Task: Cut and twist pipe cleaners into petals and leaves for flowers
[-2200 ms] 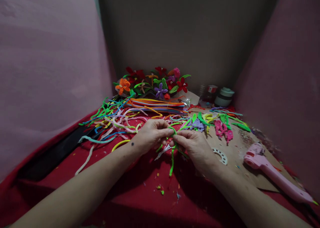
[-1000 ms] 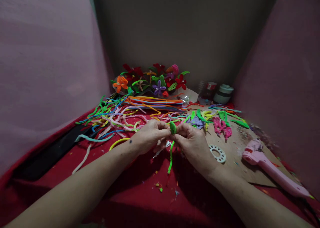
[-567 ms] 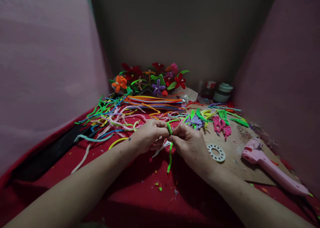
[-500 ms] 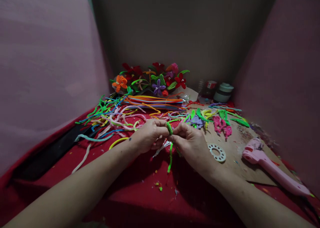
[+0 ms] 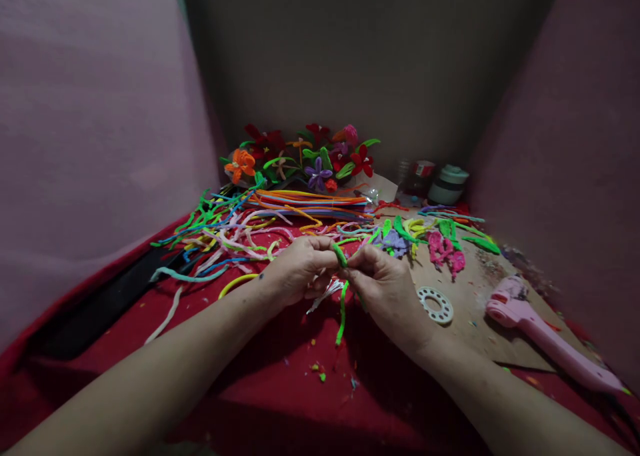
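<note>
Between both hands is a green pipe cleaner (image 5: pixel 340 255), bent over at the top, with a loose green end (image 5: pixel 342 316) hanging below. My left hand (image 5: pixel 303 269) is closed, its thumb and fingertips pinching the bent part from the left. My right hand (image 5: pixel 383 286) pinches the same piece from the right; its fingertips partly hide where the piece is gripped. Just under the hands, thin white stems (image 5: pixel 325 295) lie on the red cloth (image 5: pixel 280 376).
Loose pipe cleaners (image 5: pixel 235 236) spread at left, with a straight bundle (image 5: pixel 310 201) behind. Pipe-cleaner flowers (image 5: pixel 317 174) stand at the back. On a board (image 5: pixel 480 339) at right are a white ring with holes (image 5: pixel 423 301), pink petals (image 5: pixel 440 251) and a pink glue gun (image 5: pixel 545 333).
The bent green piece leans slightly more to the right at its lower end, and the fingers have shifted a little around it. Little else differs.
</note>
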`<move>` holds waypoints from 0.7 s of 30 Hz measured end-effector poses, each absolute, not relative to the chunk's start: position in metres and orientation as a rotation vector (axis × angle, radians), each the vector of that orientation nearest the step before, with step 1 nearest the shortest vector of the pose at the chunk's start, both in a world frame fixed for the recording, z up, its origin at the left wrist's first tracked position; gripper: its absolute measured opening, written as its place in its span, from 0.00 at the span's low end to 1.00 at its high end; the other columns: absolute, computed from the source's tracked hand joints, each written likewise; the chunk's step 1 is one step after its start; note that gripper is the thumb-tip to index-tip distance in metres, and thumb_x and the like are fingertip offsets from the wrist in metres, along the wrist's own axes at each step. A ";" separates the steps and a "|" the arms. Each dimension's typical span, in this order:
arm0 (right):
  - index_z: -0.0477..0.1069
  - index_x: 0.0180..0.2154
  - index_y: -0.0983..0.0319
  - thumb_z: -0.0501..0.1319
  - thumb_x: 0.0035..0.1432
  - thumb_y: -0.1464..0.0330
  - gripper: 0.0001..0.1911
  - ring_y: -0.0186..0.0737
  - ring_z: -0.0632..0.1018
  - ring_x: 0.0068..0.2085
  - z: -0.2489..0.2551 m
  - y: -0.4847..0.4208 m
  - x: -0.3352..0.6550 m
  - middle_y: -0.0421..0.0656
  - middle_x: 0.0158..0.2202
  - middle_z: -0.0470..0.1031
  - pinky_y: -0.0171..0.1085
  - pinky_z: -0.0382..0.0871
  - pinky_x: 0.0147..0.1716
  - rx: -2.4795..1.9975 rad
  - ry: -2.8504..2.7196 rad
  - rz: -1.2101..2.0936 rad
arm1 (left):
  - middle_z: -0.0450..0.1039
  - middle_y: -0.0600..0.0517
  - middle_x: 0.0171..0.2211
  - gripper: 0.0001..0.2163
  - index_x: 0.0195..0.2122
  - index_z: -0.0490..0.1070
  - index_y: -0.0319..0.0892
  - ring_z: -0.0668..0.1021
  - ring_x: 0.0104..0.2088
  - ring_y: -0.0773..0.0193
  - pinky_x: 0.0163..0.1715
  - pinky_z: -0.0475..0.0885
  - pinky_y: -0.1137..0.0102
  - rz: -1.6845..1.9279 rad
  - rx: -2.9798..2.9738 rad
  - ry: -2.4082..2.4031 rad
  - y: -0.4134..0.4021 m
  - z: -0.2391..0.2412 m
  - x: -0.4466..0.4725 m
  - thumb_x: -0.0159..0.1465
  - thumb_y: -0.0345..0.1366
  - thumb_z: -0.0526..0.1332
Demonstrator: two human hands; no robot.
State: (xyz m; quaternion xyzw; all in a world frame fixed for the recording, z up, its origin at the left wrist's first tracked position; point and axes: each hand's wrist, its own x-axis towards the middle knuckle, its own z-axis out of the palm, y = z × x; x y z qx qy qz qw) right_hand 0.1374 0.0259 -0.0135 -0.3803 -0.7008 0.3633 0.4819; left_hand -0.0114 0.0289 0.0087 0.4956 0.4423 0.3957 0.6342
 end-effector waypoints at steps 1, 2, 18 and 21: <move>0.65 0.24 0.61 0.57 0.50 0.73 0.05 0.31 0.64 0.24 -0.014 0.025 0.137 0.36 0.20 0.65 0.31 0.59 0.25 -0.927 -1.719 0.872 | 0.55 0.62 0.11 0.04 0.27 0.65 0.40 0.54 0.09 0.77 0.07 0.48 0.81 0.901 1.113 1.000 0.029 0.008 -0.012 0.48 0.29 0.58; 0.64 0.23 0.61 0.57 0.50 0.73 0.05 0.31 0.64 0.23 -0.014 0.025 0.137 0.36 0.20 0.64 0.31 0.59 0.25 -0.928 -1.726 0.858 | 0.54 0.62 0.11 0.05 0.26 0.65 0.40 0.53 0.09 0.77 0.07 0.47 0.81 0.893 1.093 0.989 0.030 0.007 -0.012 0.47 0.28 0.58; 0.67 0.26 0.63 0.55 0.52 0.69 0.05 0.31 0.65 0.23 -0.012 0.028 0.135 0.38 0.22 0.67 0.30 0.58 0.23 -1.026 -1.655 0.898 | 0.57 0.61 0.09 0.01 0.23 0.63 0.39 0.59 0.09 0.75 0.09 0.51 0.79 0.906 1.372 1.303 0.022 0.018 -0.004 0.50 0.28 0.56; 0.67 0.26 0.63 0.55 0.51 0.69 0.05 0.30 0.63 0.22 -0.011 0.028 0.135 0.37 0.21 0.65 0.30 0.57 0.22 -1.046 -1.667 0.907 | 0.58 0.61 0.10 0.01 0.25 0.63 0.39 0.60 0.10 0.75 0.09 0.52 0.79 0.911 1.393 1.234 0.022 0.018 -0.006 0.51 0.28 0.56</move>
